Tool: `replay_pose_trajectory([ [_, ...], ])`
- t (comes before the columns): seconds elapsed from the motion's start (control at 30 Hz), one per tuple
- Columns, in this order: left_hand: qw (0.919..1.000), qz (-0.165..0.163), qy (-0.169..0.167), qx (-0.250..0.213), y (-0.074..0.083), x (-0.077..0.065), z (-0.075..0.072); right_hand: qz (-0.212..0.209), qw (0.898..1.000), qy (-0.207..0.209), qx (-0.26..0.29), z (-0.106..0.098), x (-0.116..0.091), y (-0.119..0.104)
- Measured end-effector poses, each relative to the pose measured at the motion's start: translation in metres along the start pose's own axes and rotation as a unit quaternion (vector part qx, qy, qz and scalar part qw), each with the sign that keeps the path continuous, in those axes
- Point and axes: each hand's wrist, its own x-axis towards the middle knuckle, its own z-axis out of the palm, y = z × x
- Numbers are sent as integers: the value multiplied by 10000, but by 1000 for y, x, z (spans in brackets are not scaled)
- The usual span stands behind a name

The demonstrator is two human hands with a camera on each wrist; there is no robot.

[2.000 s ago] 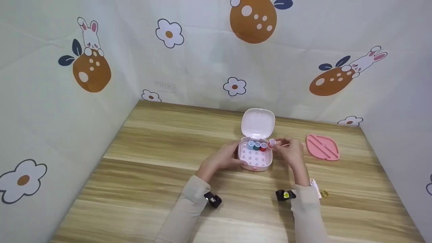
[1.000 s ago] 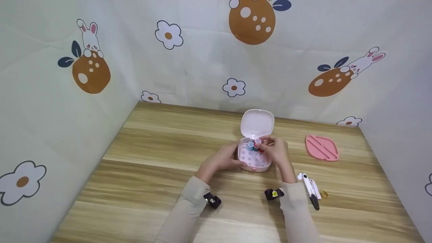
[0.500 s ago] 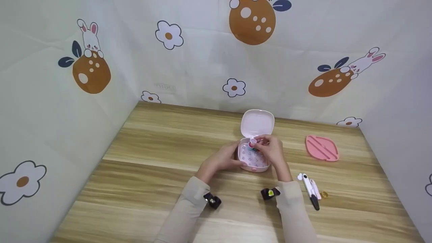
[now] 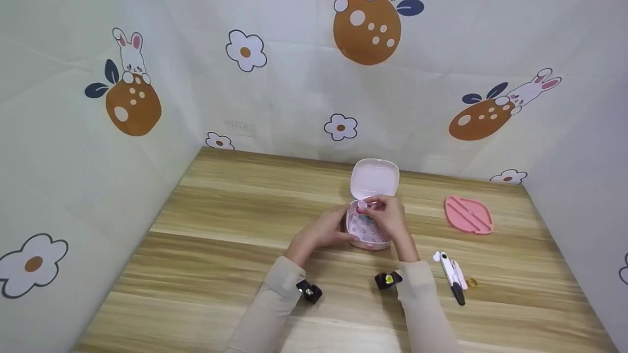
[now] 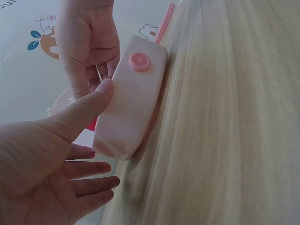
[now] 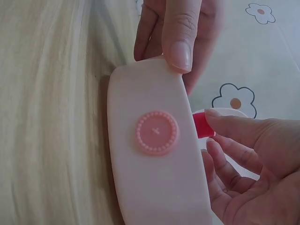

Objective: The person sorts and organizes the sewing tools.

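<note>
A pale pink sewing box (image 4: 354,234) stands on the table, its lid (image 4: 375,178) raised at the back. My left hand (image 4: 321,230) holds the box at its left side, the thumb over the rim and the fingers along the wall. Between thumb and fingertips, my right hand (image 4: 391,216) pinches a red thread spool (image 6: 202,124) with a white end, over the back left part of the box. That hand mostly hides the other spools inside; a bit of teal shows below it. A pink button-shaped clasp (image 6: 157,132) marks the box's front.
To the right of the box lies a pink slotted insert (image 4: 468,215). White-and-black thread snips (image 4: 452,278), a slim white item (image 4: 459,274) and a small gold ring-like piece (image 4: 472,282) lie beside my right forearm. Patterned cloth walls (image 4: 279,98) border the table's back and sides.
My right hand has carried the red spool leftward from the box's right edge to its back left part. The thread snips have come out from under the right forearm. My left hand stays put.
</note>
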Motion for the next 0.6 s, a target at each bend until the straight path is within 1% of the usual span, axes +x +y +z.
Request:
replay_pose_trajectory([
  [0.13,9999,150,51,-52,-2,0,1,-26,9999,-34,118,4,2,1],
  [0.3,9994,316,101,-92,-3,0,1,20,9999,-69,119,8,4,2],
  [0.47,9994,328,106,-102,-3,1,2,16,9999,-85,124,10,4,1],
  [0.6,9996,277,83,-79,-3,0,1,63,9999,-77,131,11,4,1],
])
